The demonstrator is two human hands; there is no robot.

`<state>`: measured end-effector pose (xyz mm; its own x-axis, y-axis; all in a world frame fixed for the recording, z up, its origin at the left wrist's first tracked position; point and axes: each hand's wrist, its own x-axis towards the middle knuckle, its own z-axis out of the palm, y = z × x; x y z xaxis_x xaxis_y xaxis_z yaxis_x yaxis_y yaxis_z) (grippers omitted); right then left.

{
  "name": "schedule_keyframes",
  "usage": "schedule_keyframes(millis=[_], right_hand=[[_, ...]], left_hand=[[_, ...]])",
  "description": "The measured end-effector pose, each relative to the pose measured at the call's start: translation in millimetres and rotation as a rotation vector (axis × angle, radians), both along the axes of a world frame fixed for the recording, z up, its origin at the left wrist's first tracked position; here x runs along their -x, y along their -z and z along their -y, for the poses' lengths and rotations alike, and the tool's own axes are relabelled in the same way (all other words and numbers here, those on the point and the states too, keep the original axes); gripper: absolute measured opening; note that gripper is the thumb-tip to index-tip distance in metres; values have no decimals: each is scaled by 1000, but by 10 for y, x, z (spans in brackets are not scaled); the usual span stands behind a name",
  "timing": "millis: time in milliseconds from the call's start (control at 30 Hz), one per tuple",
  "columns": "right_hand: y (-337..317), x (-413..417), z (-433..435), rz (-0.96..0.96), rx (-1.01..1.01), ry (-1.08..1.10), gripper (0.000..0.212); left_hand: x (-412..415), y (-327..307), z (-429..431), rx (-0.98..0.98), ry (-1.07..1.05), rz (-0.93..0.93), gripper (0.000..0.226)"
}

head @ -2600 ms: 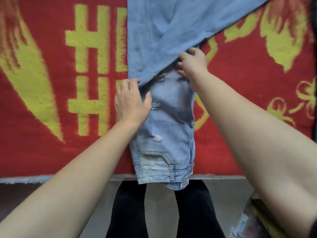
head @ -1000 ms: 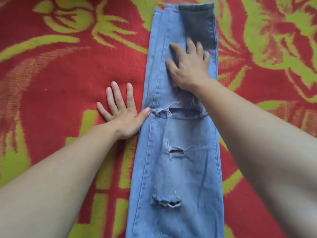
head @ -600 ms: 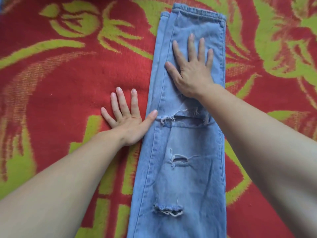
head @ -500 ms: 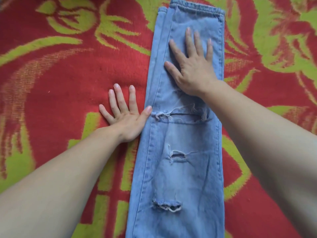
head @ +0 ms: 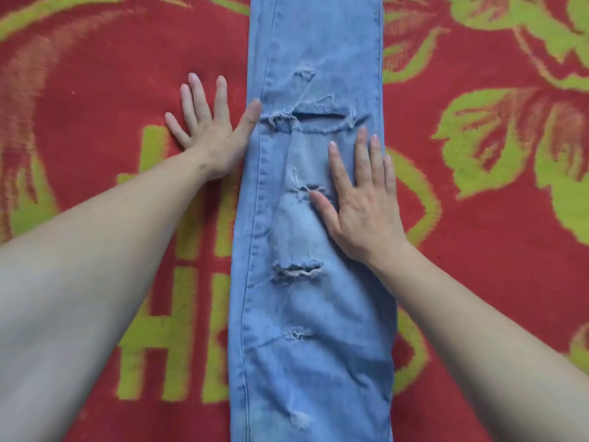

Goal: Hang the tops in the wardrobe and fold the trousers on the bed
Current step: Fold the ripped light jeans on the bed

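Observation:
Light blue ripped jeans (head: 312, 314) lie flat and lengthwise on the bed, legs stacked one on the other, running from the bottom edge of the view out past the top. My right hand (head: 360, 199) lies flat on the denim with fingers straight, just below the big knee rip. My left hand (head: 210, 126) is spread flat on the blanket beside the jeans, its thumb touching their left seam at the level of that rip. The hems and waistband are out of view.
A red blanket with yellow-green leaf and character patterns (head: 95, 154) covers the bed on both sides of the jeans. No bed edge or other garment shows.
My right hand has slid down the leg from near the hem to below the knee rip. The view has dropped, so the hems have left the frame. My left hand stays put.

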<state>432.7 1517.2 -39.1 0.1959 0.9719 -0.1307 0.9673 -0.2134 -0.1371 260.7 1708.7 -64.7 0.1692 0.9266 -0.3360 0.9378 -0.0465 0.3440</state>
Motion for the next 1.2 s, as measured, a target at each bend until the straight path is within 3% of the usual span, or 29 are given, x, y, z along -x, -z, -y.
schedule_keyframes(millis=[133, 267, 433, 567, 633, 733, 800, 967, 1100, 1200], right_hand=[[-79, 210, 550, -105, 68, 133, 72], [-179, 410, 1234, -102, 178, 177, 66], [-334, 687, 2050, -226, 187, 231, 69], [-447, 973, 2741, -330, 169, 560, 83], [-487, 1152, 3042, -392, 215, 781, 87], [-549, 1507, 3463, -380, 294, 855, 90], [-565, 1726, 3648, -475, 310, 917, 85], [-481, 1683, 3645, -719, 323, 1029, 50], [-541, 1500, 3662, -831, 305, 954, 40], [-673, 1424, 3838, -930, 291, 917, 42]], left_hand=[[411, -67, 619, -5, 149, 53, 106], [759, -135, 1821, -8, 206, 1, 92], [1055, -318, 3365, 36, 42, 85, 80], [1224, -529, 4166, 119, -155, 76, 73], [1277, -614, 4391, 171, -252, 39, 72], [1409, -652, 4592, 318, -280, 47, 65], [1518, -646, 4652, 412, -266, 87, 59], [1583, -613, 4755, 440, -146, 86, 53], [1466, -695, 4928, 588, -395, 401, 36], [1502, -881, 5087, 575, -451, 480, 40]])
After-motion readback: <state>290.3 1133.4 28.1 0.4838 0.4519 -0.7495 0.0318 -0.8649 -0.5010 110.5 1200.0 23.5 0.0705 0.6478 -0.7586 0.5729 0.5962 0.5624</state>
